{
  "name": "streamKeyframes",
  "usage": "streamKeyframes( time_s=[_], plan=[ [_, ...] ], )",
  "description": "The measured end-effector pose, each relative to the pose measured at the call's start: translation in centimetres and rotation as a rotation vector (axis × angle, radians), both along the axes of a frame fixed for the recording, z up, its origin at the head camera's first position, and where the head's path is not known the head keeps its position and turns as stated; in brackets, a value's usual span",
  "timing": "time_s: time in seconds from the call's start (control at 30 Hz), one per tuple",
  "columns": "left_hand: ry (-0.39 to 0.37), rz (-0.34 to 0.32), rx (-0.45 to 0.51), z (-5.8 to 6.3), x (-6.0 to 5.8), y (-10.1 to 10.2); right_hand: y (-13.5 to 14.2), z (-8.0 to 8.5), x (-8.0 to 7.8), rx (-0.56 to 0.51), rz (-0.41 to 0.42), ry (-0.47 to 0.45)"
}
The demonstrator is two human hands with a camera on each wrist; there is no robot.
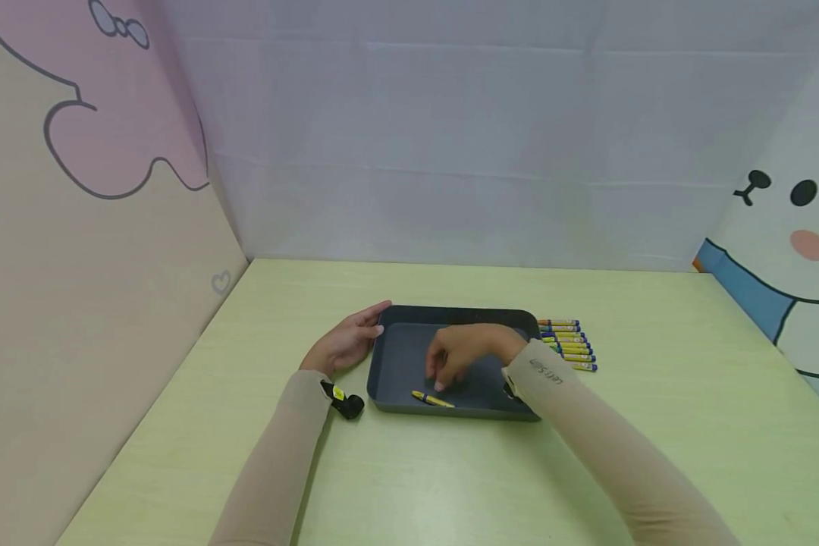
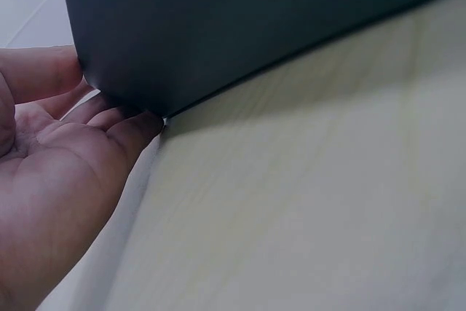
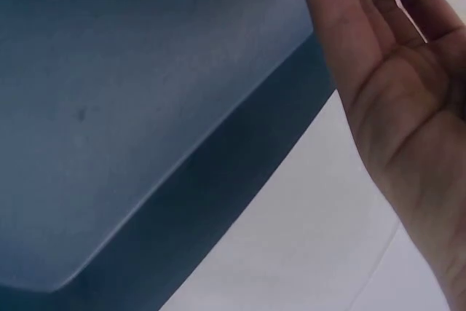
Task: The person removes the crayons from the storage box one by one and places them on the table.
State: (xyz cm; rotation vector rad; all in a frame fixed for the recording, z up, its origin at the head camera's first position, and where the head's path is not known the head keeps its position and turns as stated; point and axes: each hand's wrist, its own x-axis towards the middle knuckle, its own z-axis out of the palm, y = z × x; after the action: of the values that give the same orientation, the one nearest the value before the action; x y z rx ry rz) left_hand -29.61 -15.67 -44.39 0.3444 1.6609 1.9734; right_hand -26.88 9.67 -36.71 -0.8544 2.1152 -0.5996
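A dark grey rectangular tray point(image 1: 409, 364) lies on the table. At its left side my left hand point(image 1: 344, 345) holds the edge; the left wrist view shows thumb and fingers against the tray's corner point(image 2: 218, 27). My right hand point(image 1: 467, 353) is over the tray with its fingers loosely bent downward, and I see nothing in its grasp. In the right wrist view the palm point(image 3: 408, 107) shows, but the fingertips are cut off. One yellow crayon point(image 1: 432, 399) lies in the tray along the near wall, just below the right fingertips and apart from them.
A row of several yellow-wrapped crayons point(image 1: 576, 349) lies on the table against the tray's right side, partly hidden by it. A white cloth point(image 1: 450, 152) hangs behind the pale wood table point(image 1: 409, 485). Cartoon-printed panels stand at left and right.
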Motion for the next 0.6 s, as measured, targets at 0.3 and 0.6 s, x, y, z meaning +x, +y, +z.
streamKeyframes(
  time_s=[0.3,0.6],
  plan=[
    [0.000,0.002,0.008,0.0,0.0,0.0,-1.1,-0.9,0.3,0.076,-0.014,0.022],
    [-0.002,0.009,0.016,-0.1,0.0,0.1,-1.8,-1.0,0.9,0.120,0.007,0.095]
  ],
)
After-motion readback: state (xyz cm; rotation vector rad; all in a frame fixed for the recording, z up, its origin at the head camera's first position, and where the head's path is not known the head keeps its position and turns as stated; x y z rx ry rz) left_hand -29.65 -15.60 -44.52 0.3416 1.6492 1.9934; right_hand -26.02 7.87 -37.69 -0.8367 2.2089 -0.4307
